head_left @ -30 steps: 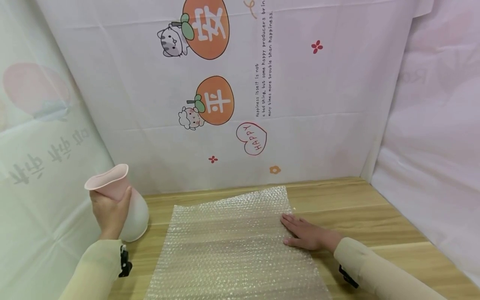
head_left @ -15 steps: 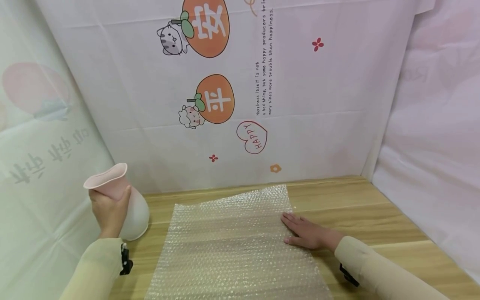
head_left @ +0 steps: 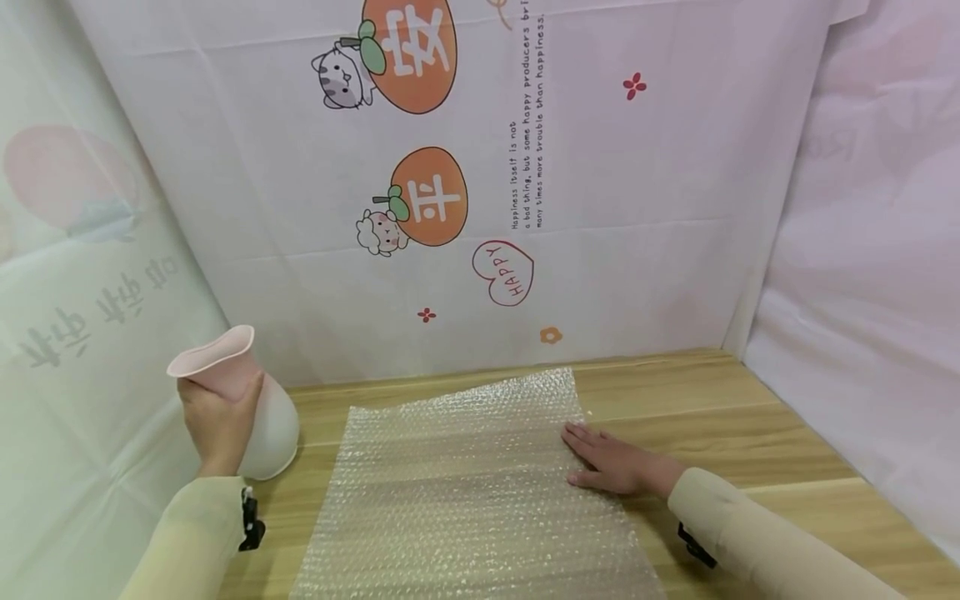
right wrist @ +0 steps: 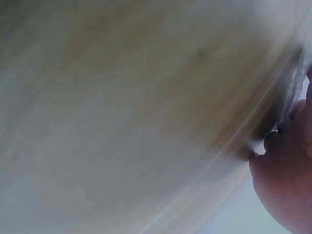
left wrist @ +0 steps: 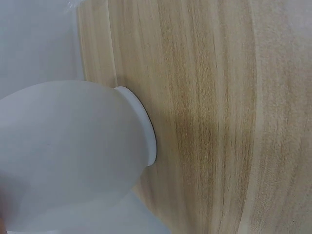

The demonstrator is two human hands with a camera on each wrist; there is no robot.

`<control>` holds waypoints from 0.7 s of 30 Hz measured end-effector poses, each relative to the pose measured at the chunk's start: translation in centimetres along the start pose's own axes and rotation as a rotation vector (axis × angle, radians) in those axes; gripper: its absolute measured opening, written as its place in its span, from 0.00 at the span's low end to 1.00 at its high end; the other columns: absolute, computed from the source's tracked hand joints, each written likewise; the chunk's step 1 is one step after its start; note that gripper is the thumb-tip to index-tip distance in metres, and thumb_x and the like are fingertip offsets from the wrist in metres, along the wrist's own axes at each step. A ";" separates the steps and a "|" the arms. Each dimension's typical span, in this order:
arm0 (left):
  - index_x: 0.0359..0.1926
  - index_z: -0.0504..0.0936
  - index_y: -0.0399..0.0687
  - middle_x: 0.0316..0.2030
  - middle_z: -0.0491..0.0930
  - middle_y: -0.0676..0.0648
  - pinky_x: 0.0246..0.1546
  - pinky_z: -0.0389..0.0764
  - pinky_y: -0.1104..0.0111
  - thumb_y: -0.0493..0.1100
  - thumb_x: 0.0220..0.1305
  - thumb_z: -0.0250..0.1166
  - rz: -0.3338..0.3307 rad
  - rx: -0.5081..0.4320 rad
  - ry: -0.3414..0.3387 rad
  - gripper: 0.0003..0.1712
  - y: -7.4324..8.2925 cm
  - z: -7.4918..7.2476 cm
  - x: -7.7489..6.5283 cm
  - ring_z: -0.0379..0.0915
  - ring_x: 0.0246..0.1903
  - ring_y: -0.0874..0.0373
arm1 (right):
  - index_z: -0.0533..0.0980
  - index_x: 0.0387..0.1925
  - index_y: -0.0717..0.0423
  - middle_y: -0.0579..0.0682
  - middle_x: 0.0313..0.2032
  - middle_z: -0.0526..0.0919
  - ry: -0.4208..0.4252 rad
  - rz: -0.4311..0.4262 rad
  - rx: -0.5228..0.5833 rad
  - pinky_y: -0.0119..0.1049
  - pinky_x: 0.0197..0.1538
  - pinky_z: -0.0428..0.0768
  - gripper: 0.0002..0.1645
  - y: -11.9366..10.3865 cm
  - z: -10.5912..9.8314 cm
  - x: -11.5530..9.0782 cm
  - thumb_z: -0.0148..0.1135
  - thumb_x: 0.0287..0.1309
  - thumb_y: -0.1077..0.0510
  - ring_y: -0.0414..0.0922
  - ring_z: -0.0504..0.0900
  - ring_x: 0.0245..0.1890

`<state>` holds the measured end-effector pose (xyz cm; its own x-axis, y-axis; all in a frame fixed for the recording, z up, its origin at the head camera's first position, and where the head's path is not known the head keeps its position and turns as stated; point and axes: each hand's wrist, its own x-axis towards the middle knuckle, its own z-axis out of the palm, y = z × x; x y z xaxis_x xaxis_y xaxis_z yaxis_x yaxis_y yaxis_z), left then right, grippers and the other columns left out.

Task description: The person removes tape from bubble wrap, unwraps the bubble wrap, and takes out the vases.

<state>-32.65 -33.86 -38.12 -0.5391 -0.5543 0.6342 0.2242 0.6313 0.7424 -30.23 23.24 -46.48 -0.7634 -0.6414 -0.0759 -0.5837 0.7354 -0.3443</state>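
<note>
On the left of the table stands a vase with a wavy pink rim and a rounded white body. My left hand grips it round the pink neck, thumb on the near right side. In the left wrist view the white foot of the vase meets the wood. A sheet of clear bubble wrap lies spread in the middle. My right hand rests on its right edge with fingers extended. The right wrist view is blurred, with part of the right hand at its right side.
The wood-grain table reaches back to a white printed cloth. More cloth hangs along the left side and the right side. The bubble wrap runs out of the frame at the near edge.
</note>
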 end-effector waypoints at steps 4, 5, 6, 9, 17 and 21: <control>0.71 0.53 0.37 0.58 0.66 0.31 0.60 0.63 0.49 0.53 0.50 0.74 0.002 0.001 0.000 0.55 0.1 0.0 0.0 0.65 0.55 0.36 | 0.49 0.74 0.67 0.65 0.73 0.47 -0.012 0.011 -0.005 0.61 0.68 0.48 0.48 -0.3 -0.4 0.0 0.47 0.70 0.37 0.62 0.46 0.72; 0.71 0.53 0.38 0.58 0.66 0.31 0.60 0.63 0.49 0.53 0.50 0.74 -0.003 0.002 -0.001 0.56 0.1 0.0 0.0 0.65 0.55 0.37 | 0.49 0.74 0.67 0.65 0.73 0.47 -0.013 0.013 -0.007 0.61 0.68 0.49 0.48 -0.3 -0.4 0.0 0.47 0.70 0.37 0.62 0.46 0.72; 0.71 0.53 0.38 0.58 0.66 0.31 0.60 0.63 0.49 0.53 0.50 0.74 -0.008 0.003 0.000 0.56 0.1 0.0 -0.1 0.66 0.55 0.37 | 0.49 0.74 0.66 0.65 0.73 0.47 -0.016 0.018 -0.013 0.60 0.68 0.49 0.48 -0.4 -0.5 0.0 0.47 0.69 0.37 0.62 0.46 0.72; 0.72 0.52 0.40 0.58 0.66 0.32 0.59 0.64 0.49 0.54 0.50 0.74 -0.025 0.007 -0.010 0.56 0.2 -0.1 -0.1 0.66 0.55 0.38 | 0.50 0.74 0.64 0.63 0.73 0.48 -0.015 0.035 -0.017 0.58 0.68 0.49 0.48 -0.4 -0.4 0.0 0.48 0.69 0.36 0.60 0.47 0.72; 0.71 0.53 0.39 0.58 0.65 0.30 0.59 0.63 0.46 0.52 0.51 0.74 -0.008 0.011 -0.016 0.55 0.3 -0.4 -0.4 0.65 0.55 0.34 | 0.51 0.74 0.64 0.63 0.73 0.49 -0.003 0.048 -0.028 0.58 0.68 0.50 0.48 -0.2 -0.3 0.2 0.48 0.68 0.35 0.60 0.48 0.72; 0.72 0.51 0.39 0.59 0.64 0.30 0.60 0.62 0.46 0.52 0.51 0.74 -0.013 0.013 -0.030 0.56 0.4 -0.5 -0.5 0.64 0.57 0.34 | 0.50 0.74 0.64 0.63 0.73 0.49 -0.001 0.049 -0.031 0.57 0.69 0.50 0.49 -0.2 -0.2 0.2 0.47 0.68 0.34 0.59 0.47 0.72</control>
<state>-31.83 -33.58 -38.01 -0.5661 -0.5461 0.6175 0.2066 0.6311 0.7476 -30.29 23.00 -46.21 -0.7911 -0.6045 -0.0934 -0.5537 0.7726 -0.3107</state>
